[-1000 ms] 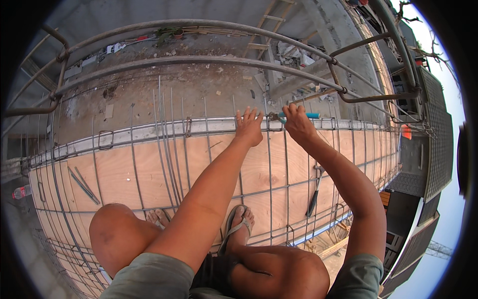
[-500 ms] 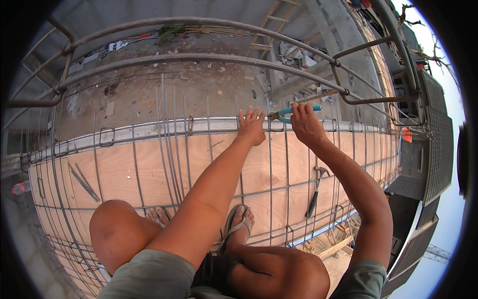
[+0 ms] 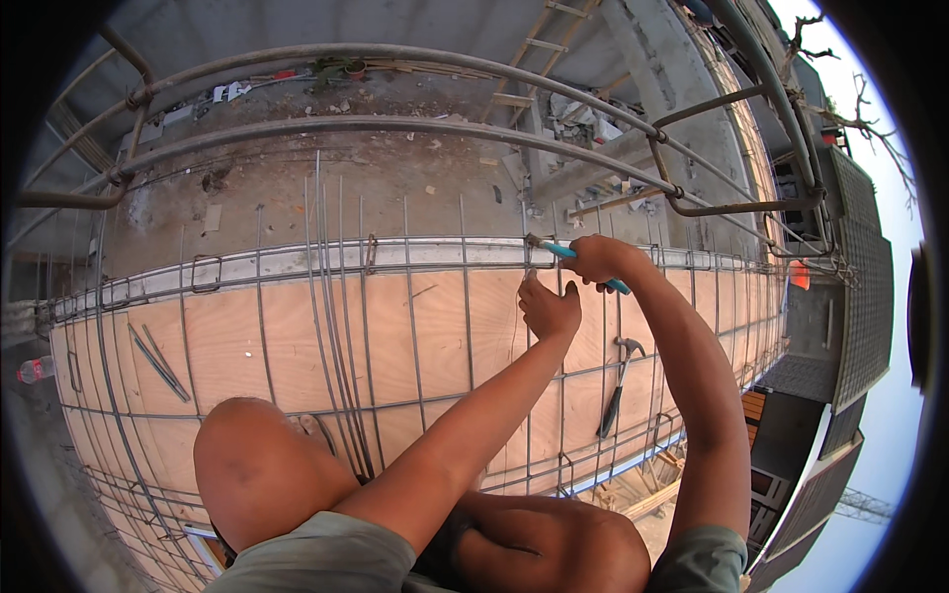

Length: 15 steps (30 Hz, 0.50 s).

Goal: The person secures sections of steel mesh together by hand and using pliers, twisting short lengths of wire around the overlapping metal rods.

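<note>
My right hand (image 3: 605, 261) is closed around the teal handles of a pair of pincers (image 3: 561, 251). Their metal jaws meet the steel bars at a crossing on the far edge of the rebar mesh (image 3: 415, 329). Just below the jaws is my left hand (image 3: 552, 308), its fingers curled in and its thumb raised. A thin wire (image 3: 514, 331) hangs from its fingertips over the plywood. To the right, a claw hammer (image 3: 617, 390) with a dark grip lies on the mesh.
Plywood sheets (image 3: 227, 341) lie under the mesh. Scaffold pipes (image 3: 395, 125) cross beyond the far edge, above a lower floor with rubble. Loose bar pieces (image 3: 158, 361) rest at left, near a plastic bottle (image 3: 36, 370). Bar ends stick out past the edge.
My left hand, earlier spread on the far bars, has moved right and nearer, with its fingers now curled. The pincers have turned, their handles now slanting down to the right.
</note>
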Motion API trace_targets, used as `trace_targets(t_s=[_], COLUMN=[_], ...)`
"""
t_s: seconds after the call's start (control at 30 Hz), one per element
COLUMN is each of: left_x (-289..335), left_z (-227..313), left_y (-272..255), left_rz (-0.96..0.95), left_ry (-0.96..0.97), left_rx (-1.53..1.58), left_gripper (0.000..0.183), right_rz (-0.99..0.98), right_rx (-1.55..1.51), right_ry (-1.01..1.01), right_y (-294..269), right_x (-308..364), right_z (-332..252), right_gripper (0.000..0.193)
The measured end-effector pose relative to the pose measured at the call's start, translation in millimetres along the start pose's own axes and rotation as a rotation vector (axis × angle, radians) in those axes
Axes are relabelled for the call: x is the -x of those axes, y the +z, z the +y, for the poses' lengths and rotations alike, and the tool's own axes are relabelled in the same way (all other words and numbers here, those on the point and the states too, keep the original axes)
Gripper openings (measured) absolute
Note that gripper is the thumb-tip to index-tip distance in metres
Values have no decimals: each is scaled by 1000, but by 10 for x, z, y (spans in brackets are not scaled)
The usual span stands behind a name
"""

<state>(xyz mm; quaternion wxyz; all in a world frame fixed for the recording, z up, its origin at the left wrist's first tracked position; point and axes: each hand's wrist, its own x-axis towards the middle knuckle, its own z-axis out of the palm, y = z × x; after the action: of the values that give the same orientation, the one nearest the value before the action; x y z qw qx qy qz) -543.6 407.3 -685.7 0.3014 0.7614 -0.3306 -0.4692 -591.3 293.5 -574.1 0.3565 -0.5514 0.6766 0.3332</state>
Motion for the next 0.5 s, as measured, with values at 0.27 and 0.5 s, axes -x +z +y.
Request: trace_targets(t_s=[0.27, 0.5], left_x=[-140, 137], left_z=[-279, -400], left_y=[-341, -217], left_rz=[172, -199], left_ry=[347, 47], left_rx=[-230, 284], left_gripper=[58, 32], right_rz=[134, 406], right_rx=[-9, 248], right_ry=[19, -142], right_y=[136, 510], right_x=[121, 17], right_z=[-54, 172], right_gripper=[40, 38])
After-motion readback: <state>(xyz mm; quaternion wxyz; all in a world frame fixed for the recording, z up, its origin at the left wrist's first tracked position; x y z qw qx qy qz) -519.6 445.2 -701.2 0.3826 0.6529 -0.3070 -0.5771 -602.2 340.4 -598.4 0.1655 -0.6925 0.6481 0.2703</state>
